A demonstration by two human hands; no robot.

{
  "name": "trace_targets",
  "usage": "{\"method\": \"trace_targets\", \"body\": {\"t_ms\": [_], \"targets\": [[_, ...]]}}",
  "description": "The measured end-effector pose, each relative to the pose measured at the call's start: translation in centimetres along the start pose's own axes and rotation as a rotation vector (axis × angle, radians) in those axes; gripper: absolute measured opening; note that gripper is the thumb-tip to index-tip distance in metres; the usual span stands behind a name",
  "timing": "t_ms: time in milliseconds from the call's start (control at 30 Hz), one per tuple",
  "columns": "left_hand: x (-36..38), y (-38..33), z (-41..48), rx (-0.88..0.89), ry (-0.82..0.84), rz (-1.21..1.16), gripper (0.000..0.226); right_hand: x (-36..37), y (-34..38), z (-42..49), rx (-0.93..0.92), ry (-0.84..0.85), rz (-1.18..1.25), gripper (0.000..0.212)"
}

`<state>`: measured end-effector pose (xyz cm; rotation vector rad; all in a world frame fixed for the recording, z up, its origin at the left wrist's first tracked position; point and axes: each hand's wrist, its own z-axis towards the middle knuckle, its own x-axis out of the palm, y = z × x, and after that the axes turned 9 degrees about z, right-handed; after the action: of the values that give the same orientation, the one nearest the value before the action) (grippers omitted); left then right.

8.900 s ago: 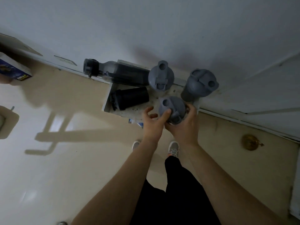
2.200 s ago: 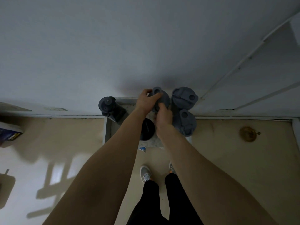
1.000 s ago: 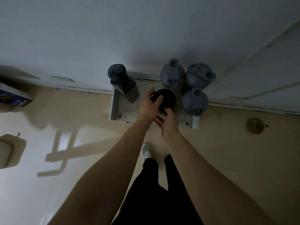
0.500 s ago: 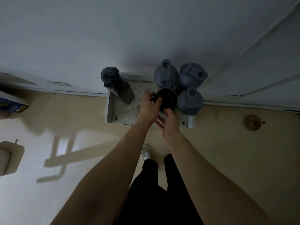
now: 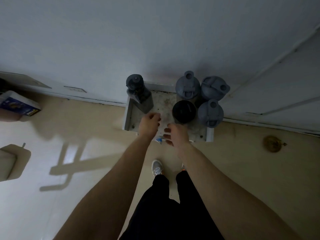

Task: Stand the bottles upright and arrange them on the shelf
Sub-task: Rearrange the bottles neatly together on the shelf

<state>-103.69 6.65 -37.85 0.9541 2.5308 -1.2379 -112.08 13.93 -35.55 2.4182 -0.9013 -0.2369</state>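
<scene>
A low white shelf [image 5: 127,116] sits on the floor against the wall. Three grey-lidded bottles stand upright at its right: one at the back [image 5: 187,86], one at the back right [image 5: 214,87], one at the front right [image 5: 210,113]. A black-lidded bottle [image 5: 183,110] stands left of the front one. A tall dark bottle [image 5: 138,93] stands at the back left corner. My left hand [image 5: 149,123] hovers over the shelf's front middle, fingers curled, holding nothing. My right hand [image 5: 175,134] is beside it, fingers loosely apart, just short of the black-lidded bottle.
A blue box [image 5: 19,104] lies by the wall at the far left. A round brass floor fitting [image 5: 272,143] is right of the shelf. A pale object [image 5: 10,161] sits at the left edge. My shoes [image 5: 156,168] stand just before the shelf.
Both hands have let go of the black-lidded bottle and drawn back toward me. The bottle stays upright beside the grey ones.
</scene>
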Motion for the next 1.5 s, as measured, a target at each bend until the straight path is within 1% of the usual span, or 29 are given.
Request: {"method": "trace_targets", "body": {"t_ms": [67,100,167,200,233,267,300,333,400,500,633,767,867,1000,1133,1267,1500], "targets": [[-2.7,1.2,0.4,-0.095,-0.116,-0.115,0.017,2.0,1.5,-0.6,-0.198,0.004,-0.157,0.017],[-4.0,1.6,0.8,-0.126,-0.203,-0.170,0.020,2.9,2.6,-0.6,-0.317,0.000,-0.206,0.021],[-6.1,1.6,2.0,-0.155,-0.357,-0.263,0.034,4.8,5.0,-0.2,-0.574,-0.012,-0.363,0.053],[-6.9,1.1,2.5,-0.154,-0.379,-0.323,0.039,5.7,6.1,0.2,-0.658,-0.002,-0.469,0.069],[-7.4,0.3,3.1,-0.146,-0.360,-0.399,0.043,6.6,7.1,0.8,-0.700,0.024,-0.568,0.081],[-7.7,-0.6,3.6,-0.137,-0.318,-0.470,0.045,7.6,7.9,1.4,-0.695,0.053,-0.658,0.088],[-8.0,-1.5,4.0,-0.129,-0.268,-0.512,0.045,8.5,8.4,2.1,-0.677,0.068,-0.726,0.090],[-8.1,-2.4,4.4,-0.119,-0.222,-0.516,0.044,9.3,8.7,2.8,-0.658,0.064,-0.781,0.088],[-8.2,-3.3,5.0,-0.096,-0.154,-0.489,0.042,10.5,8.8,3.9,-0.675,0.032,-0.861,0.073],[-7.9,-3.4,5.9,-0.061,-0.112,-0.517,0.038,10.4,9.4,4.9,-0.700,0.019,-0.873,0.059],[-6.8,-3.5,5.9,0.000,-0.079,-0.585,0.034,8.4,12.5,5.3,-0.736,0.111,-0.985,0.058],[-4.8,-4.9,5.6,0.031,-0.047,-0.633,0.034,6.2,15.8,5.5,-0.720,0.169,-1.110,0.050],[-3.3,-5.7,5.5,0.042,-0.040,-0.650,0.036,5.0,17.6,5.6,-0.726,0.191,-1.148,0.054],[-2.1,-6.0,5.4,0.044,-0.040,-0.617,0.038,4.4,18.6,6.1,-0.678,0.183,-1.249,0.060],[-1.7,-6.4,5.0,0.036,-0.018,-0.617,0.039,3.7,19.0,6.6,-0.660,0.156,-1.282,0.064],[-1.7,-6.6,5.0,0.018,0.010,-0.610,0.035,3.0,18.8,6.6,-0.659,0.156,-1.280,0.071],[-2.1,-7.4,4.5,0.019,0.073,-0.556,0.033,2.2,18.3,6.2,-0.665,0.107,-1.268,0.068]]}}
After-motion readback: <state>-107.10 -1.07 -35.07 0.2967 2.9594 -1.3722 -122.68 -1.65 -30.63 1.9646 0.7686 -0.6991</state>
